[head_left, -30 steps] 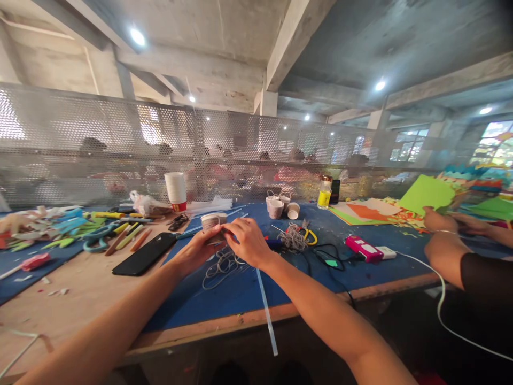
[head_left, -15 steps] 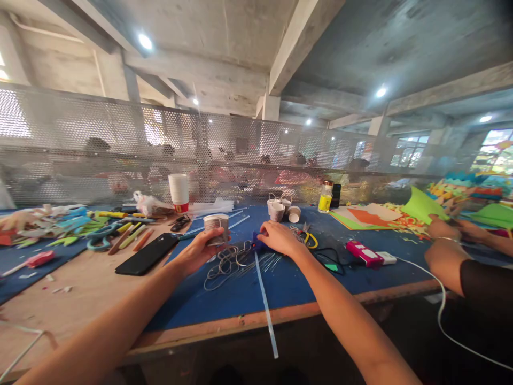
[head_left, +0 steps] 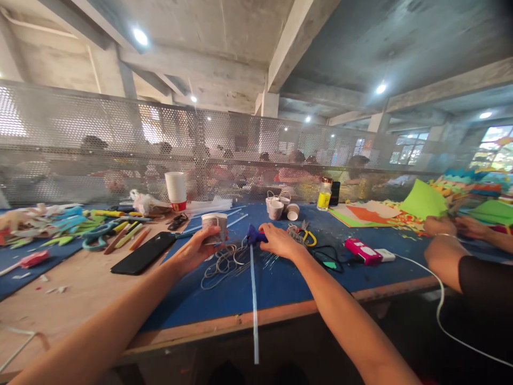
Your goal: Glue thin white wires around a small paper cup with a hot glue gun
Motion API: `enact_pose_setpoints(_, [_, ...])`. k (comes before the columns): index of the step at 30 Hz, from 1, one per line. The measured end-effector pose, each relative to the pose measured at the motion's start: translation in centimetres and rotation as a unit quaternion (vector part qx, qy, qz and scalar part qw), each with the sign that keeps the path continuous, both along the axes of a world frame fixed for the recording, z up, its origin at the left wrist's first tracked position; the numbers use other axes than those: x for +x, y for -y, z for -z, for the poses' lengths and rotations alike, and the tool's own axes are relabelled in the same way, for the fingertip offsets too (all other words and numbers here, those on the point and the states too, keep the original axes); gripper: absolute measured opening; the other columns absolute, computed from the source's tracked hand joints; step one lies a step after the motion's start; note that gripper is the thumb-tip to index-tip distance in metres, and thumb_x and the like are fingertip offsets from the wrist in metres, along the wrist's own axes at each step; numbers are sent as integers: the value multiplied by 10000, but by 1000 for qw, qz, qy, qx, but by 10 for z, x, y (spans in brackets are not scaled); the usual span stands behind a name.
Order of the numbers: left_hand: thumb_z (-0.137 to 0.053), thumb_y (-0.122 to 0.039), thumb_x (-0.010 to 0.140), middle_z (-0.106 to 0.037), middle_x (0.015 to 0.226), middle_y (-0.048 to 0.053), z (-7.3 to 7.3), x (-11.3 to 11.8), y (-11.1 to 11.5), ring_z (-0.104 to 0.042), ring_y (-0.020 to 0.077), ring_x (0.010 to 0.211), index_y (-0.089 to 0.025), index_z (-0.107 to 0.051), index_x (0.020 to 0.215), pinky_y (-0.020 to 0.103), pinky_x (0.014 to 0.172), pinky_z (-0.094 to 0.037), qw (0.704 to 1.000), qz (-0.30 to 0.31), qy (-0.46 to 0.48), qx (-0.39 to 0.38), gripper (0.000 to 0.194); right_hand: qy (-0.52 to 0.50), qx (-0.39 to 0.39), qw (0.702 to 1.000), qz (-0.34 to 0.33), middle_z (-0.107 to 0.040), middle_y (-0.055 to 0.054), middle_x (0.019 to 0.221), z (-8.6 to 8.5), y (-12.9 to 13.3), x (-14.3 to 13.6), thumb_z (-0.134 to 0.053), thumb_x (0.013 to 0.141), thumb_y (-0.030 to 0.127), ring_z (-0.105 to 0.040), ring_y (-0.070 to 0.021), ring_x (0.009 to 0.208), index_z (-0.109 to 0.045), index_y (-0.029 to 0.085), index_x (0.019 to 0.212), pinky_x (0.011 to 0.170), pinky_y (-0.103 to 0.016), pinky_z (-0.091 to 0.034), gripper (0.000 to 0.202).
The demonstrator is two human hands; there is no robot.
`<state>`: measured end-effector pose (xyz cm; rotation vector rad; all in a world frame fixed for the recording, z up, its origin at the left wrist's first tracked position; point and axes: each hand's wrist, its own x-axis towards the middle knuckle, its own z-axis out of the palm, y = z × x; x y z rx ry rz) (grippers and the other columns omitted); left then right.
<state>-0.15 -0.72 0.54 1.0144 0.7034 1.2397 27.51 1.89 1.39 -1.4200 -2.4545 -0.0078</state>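
My left hand (head_left: 200, 247) is closed around a small paper cup (head_left: 214, 223) with greyish wrapping on its side, held upright above the mat. My right hand (head_left: 278, 240) grips a dark blue hot glue gun (head_left: 253, 235) by its handle. A long translucent glue stick (head_left: 254, 299) runs from the gun's back end toward me, past the table edge. The gun is to the right of the cup, apart from it. Loose loops of grey cord (head_left: 224, 264) lie on the blue mat (head_left: 272, 294) between and below my hands.
Several small wrapped cups (head_left: 275, 208) stand behind my right hand, near yellow-handled scissors (head_left: 309, 238). A phone (head_left: 143, 253) and clay-coloured sticks lie left. A stack of paper cups (head_left: 175, 190), a bottle (head_left: 324, 195) and a pink device (head_left: 363, 251) surround the mat. Another person's hands (head_left: 441, 227) work at right.
My right hand has closed on the glue gun and raised it slightly. The glue stick's near end has swung left. My left hand still holds the cup, almost unmoved.
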Motion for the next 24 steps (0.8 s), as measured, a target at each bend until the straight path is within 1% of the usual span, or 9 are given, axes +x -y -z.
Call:
enact_pose_setpoints(3, [-684,-170,864,-774,944,93,-1,1,0,-734,203,837,-150,-735,1034,282,711,-610,1000,-3,6,-6,179,-109,29,993,-26,-648,-103,1181,-3,-2,-2,-668,892,256,-649,-224,1027,-593,184,1231,857,-302,-443,355])
enact_pose_setpoints(6, [-711,-173,843,-773,924,90,-3,3,0,-735,199,824,-148,-728,1018,280,710,-609,1000,-10,4,-15,178,-232,48,968,-79,-691,-62,1035,-7,-1,-8,-656,925,328,-654,-196,936,-665,182,1090,821,-279,-459,220])
enact_pose_setpoints(8, [-744,-189,823,-772,921,83,-4,4,0,-733,190,807,-150,-723,1020,277,709,-608,1000,-14,1,-17,203,-305,30,944,-125,-717,-46,968,-9,3,-12,-619,951,401,-665,-190,888,-695,185,1019,791,-273,-477,239])
enact_pose_setpoints(10, [-782,-212,796,-768,908,71,-3,5,-1,-727,180,793,-154,-721,1006,267,703,-603,1000,-14,0,-16,226,-355,-1,922,-157,-742,-37,954,-9,8,-14,-623,943,460,-683,-193,879,-718,194,1008,781,-273,-496,290])
enact_pose_setpoints(12, [-809,-227,769,-763,891,64,-2,6,-2,-721,174,784,-156,-721,981,257,699,-595,1000,-13,-4,-15,241,-373,-36,911,-171,-759,-37,952,-9,10,-16,-654,912,503,-698,-204,875,-735,195,1009,778,-282,-514,333])
enact_pose_setpoints(14, [-822,-222,746,-759,885,66,-1,6,-2,-716,174,783,-153,-719,973,255,699,-589,1000,-17,-13,-16,258,-377,-72,907,-173,-771,-46,943,-8,12,-16,-671,893,526,-710,-214,862,-745,188,1004,766,-294,-530,363])
enact_pose_setpoints(18, [-802,-206,739,-753,887,71,-3,8,1,-706,175,789,-145,-716,971,262,713,-578,999,-30,-26,-11,255,-378,-124,897,-191,-787,-61,983,-8,14,-17,-685,882,524,-731,-238,917,-745,200,1014,776,-315,-554,355])
enact_pose_setpoints(21, [-774,-191,748,-748,888,75,-7,11,5,-695,175,783,-135,-717,930,263,701,-571,999,-29,-34,-6,199,-378,-139,891,-210,-789,-60,1022,-10,19,-19,-686,885,509,-734,-250,980,-727,205,1053,821,-329,-555,349])
enact_pose_setpoints(24, [-769,-177,743,-745,890,76,-9,12,7,-690,176,780,-129,-718,926,262,687,-568,999,-31,-36,-9,196,-376,-127,895,-204,-787,-58,1012,-12,23,-21,-689,882,507,-730,-250,968,-720,190,1052,804,-319,-541,361])
